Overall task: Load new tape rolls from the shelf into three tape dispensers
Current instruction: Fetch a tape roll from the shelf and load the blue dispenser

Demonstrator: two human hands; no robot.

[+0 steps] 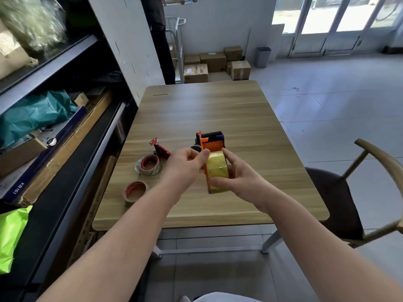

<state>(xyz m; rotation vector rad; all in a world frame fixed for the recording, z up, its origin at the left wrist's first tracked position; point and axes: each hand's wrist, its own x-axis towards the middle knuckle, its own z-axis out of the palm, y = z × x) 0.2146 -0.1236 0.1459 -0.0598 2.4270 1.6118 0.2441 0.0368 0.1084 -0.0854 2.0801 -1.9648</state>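
yellow tape roll (217, 172) on orange dispenser (212, 143) (upright)

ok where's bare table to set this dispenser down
Free: the table's far half beyond the orange dispenser, and its right side toward the chair. Crowded: near-left, around the red dispenser and two tape rolls.

Both bare forearms reach forward above the wooden counter (218, 110); left hand (185, 163) pinches, right hand (235, 175) curls, fingertips nearly meeting.

Wooden table (202, 110), chair (340, 192) beside it, pale tiled floor (327, 101) — daylit glass doors (335, 22), stacked boxes (216, 64)
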